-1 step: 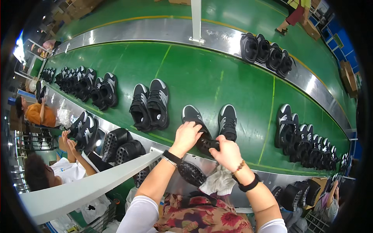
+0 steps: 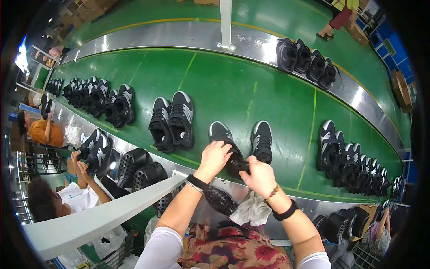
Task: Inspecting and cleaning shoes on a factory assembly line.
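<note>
Both bare forearms reach up from the lower edge, elbows bent outward and wrists angled in toward each other; the left hand, palm down, curls its fingers over the upper of a black-and-grey sports shoe and grips it near the opening; the right hand is closed, thumb forward, on the dark rear end of that shoe — whether on the heel itself or a separate insert, I cannot tell. The shoe lies tilted on a glossy green belt, toe pointing away; a matching black-and-grey shoe stands just right of it, not touching.

Nearer the body, a black studded oval form rests beside a crumpled greyish-white knitted cloth. At the right, chunky black studded blocks stand near an open brown cardboard box; they overlap it — its contents are unclear. At lower left, white plastic bags lie by a metal wire basket.
</note>
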The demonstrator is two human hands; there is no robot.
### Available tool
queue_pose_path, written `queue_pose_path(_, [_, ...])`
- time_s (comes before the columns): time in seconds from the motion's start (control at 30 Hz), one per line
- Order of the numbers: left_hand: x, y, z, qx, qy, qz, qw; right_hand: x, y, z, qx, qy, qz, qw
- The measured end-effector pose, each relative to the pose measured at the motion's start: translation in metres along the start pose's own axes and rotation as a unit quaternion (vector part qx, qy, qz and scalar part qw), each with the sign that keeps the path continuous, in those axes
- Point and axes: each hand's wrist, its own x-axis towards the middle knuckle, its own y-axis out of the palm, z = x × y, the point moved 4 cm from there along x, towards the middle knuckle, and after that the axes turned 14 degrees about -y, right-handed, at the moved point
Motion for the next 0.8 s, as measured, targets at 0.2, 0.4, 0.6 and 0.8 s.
queue_pose_path(0.2, [-0.012, -0.003, 0.023, -0.112, -0.006, -0.048, 0.993, 0.037, 0.062, 0.009, -0.164, -0.111, -0.088, 0.976])
queue_pose_path(0.4, [-0.024, -0.008, 0.037, -0.139, -0.058, -0.074, 0.986, 0.049, 0.100, 0.017, -0.152, -0.115, -0.150, 0.970])
queue_pose_path(0.6, [-0.022, -0.015, 0.048, -0.103, -0.081, -0.114, 0.985, 0.051, 0.082, 0.020, -0.131, -0.089, -0.149, 0.976])
queue_pose_path(0.8, [-0.010, -0.010, 0.036, -0.137, -0.102, -0.094, 0.981, 0.068, 0.073, 0.012, -0.191, -0.074, -0.141, 0.969])
